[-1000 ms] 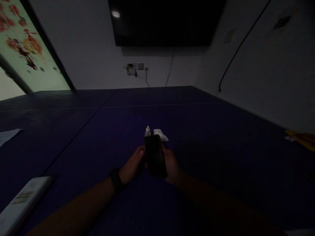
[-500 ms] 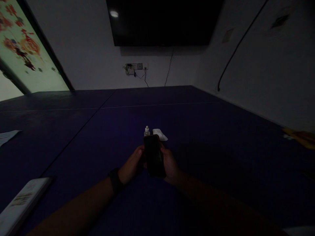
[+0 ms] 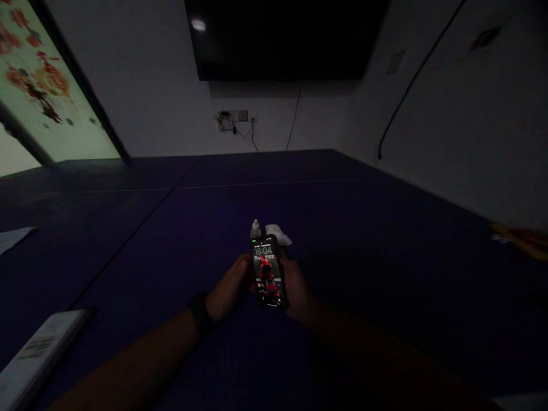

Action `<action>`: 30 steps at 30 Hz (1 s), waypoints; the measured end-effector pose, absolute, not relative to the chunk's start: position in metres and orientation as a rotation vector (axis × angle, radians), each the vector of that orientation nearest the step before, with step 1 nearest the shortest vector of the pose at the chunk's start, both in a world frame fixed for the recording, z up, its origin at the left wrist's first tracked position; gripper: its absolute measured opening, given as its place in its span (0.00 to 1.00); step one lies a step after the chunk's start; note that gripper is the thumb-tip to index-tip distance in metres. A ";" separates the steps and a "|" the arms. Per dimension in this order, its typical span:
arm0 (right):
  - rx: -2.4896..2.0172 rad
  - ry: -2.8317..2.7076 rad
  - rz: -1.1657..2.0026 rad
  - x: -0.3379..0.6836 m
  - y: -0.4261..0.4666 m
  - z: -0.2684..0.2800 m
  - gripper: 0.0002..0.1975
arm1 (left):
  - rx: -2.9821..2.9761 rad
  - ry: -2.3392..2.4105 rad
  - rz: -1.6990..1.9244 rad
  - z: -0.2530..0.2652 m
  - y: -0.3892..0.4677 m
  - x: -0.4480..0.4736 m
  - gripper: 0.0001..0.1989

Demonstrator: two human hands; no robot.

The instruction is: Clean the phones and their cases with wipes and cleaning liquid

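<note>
A smartphone (image 3: 268,273) is held upright in front of me, its lock screen lit with a clock and a red picture. My right hand (image 3: 295,288) is closed round its right side, the thumb along the edge. My left hand (image 3: 231,285), with a dark band on the wrist, grips the left edge; its lower fingers are hidden behind the phone. Just beyond the phone stands a small clear bottle (image 3: 256,228) with a white cap, its lower part hidden. Beside the bottle lies a crumpled white piece of paper or tissue (image 3: 278,234).
The hands are over a dark blue surface (image 3: 171,245) with seams. A white box (image 3: 47,348) lies at lower left, a paper sheet (image 3: 15,237) farther left. A yellow and red item (image 3: 522,242) is at the right. A large screen (image 3: 286,40) hangs on the far wall above sockets and cables.
The phone's screen was dark and is now lit. Both hands keep the same place and hold, and the surrounding things have not moved.
</note>
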State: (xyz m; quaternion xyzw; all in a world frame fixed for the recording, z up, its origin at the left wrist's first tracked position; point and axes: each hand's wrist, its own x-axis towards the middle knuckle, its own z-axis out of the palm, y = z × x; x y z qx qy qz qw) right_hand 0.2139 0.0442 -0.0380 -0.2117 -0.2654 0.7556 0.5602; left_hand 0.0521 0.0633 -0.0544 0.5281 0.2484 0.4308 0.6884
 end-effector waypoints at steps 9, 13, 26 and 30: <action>-0.537 -0.600 1.747 0.212 0.044 -0.034 0.16 | 1.163 0.536 0.948 -0.054 0.064 0.052 0.29; -0.507 -0.630 1.740 0.212 0.045 -0.034 0.15 | 1.156 0.520 0.955 -0.053 0.064 0.054 0.27; -0.523 -0.620 1.762 0.212 0.044 -0.034 0.16 | 1.141 0.561 0.927 -0.051 0.062 0.053 0.29; -0.513 -0.616 1.762 0.212 0.045 -0.035 0.16 | 1.140 0.570 0.949 -0.051 0.062 0.054 0.29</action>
